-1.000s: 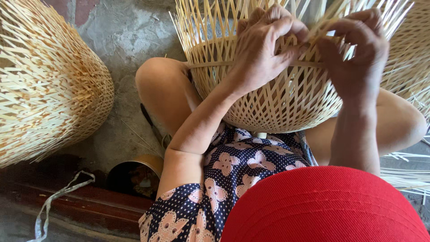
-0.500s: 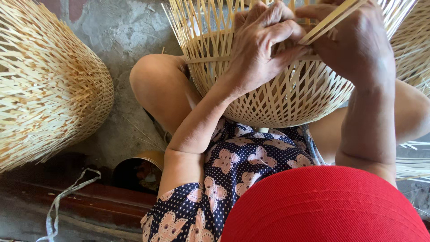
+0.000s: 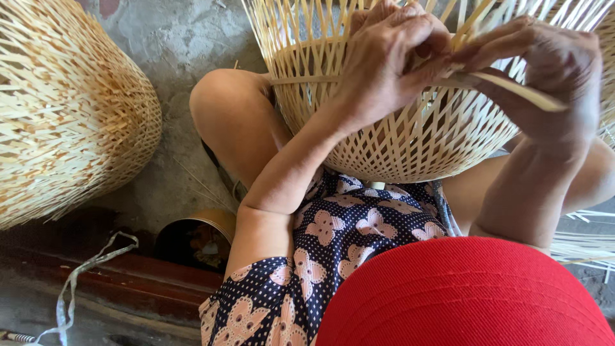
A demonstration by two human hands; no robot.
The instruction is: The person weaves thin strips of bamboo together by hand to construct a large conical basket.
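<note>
Left hand (image 3: 391, 61) pinching basket (image 3: 410, 141) weave; right hand (image 3: 544, 77) pinching a strip (image 3: 512, 90). I judge strips light, springy, splintery; hold flat near the weave.

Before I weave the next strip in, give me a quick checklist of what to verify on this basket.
1. Left hand on the basket wall: ok, fingers pressed on the weave.
2. Right hand pinching the loose bamboo strip: ok.
3. Strip's far end tucked into the weave: cannot tell, hidden under the left hand.
4. Basket steady between the knees: ok, it rests on the lap.
5. Upright stakes at the rim unbroken: cannot tell, cut off by the frame.
</note>
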